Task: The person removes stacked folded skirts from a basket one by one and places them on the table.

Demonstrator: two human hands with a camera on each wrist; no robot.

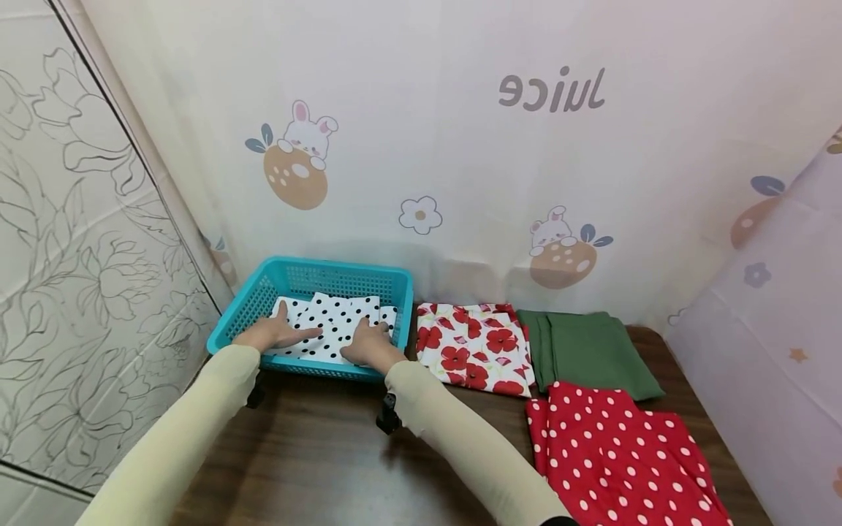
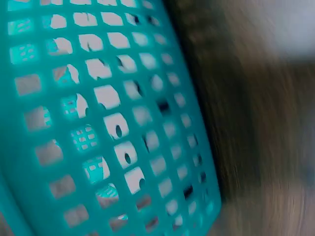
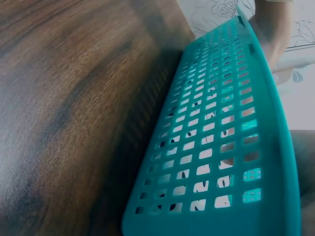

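Note:
A white cloth with black dots lies folded in a turquoise plastic basket at the back left of the table. Over the basket's front rim reaches my left hand, thumb and finger spread apart above the cloth's left part. My right hand rests on the right part of the same cloth, its fingers loosely bent. Both wrist views are mostly filled by the perforated basket wall, with bits of dotted cloth showing through the holes. Some fingertips are hidden from the head view.
Right of the basket lie a folded red-flowered white cloth and a folded green cloth. A red cloth with white dots lies nearer, at the right front. Printed curtains stand behind the dark wooden table.

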